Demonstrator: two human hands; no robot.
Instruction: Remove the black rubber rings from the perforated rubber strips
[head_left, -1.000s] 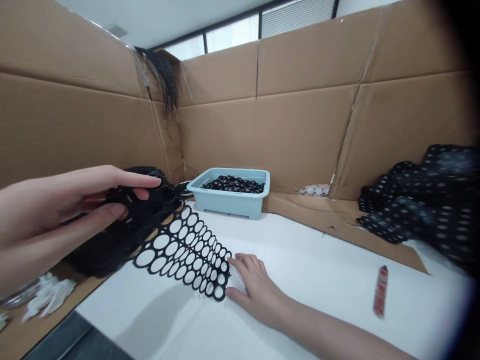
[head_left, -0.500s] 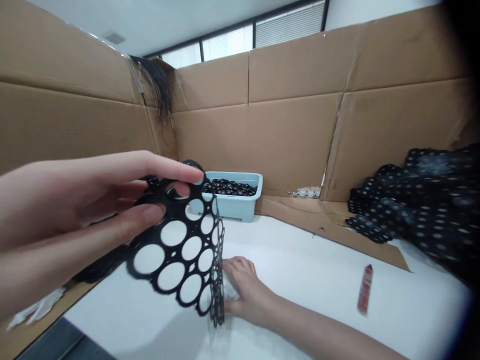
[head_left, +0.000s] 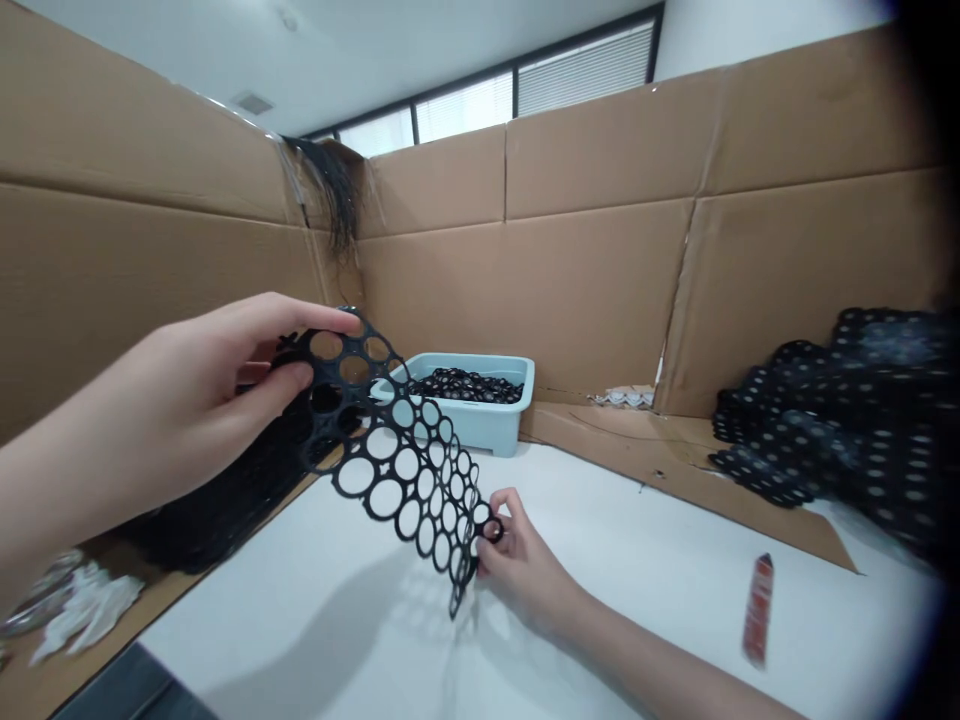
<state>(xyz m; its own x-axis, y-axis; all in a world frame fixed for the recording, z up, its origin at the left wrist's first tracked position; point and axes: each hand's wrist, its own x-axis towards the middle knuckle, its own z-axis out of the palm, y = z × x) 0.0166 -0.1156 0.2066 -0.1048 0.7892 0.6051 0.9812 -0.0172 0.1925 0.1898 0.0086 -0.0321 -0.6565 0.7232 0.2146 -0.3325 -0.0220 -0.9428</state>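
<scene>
A black mesh strip with rows of round holes hangs in the air, sloping down from left to right. My left hand pinches its upper left end between thumb and forefinger. At its lower right end, my right hand has its fingers closed on the mesh edge, just above the white tabletop. Behind the strip stands a light blue basin that holds a heap of similar black mesh pieces.
Black dotted fabric is piled at the right. A red pointed object lies on the right of the table. Cardboard walls enclose the back and left. Crumpled white material and dark material lie at the left.
My right hand has let go of a whitish item and now grips the mesh strip's lower end. The strip is stretched out more, and my left hand has shifted left. The view has tilted slightly.
</scene>
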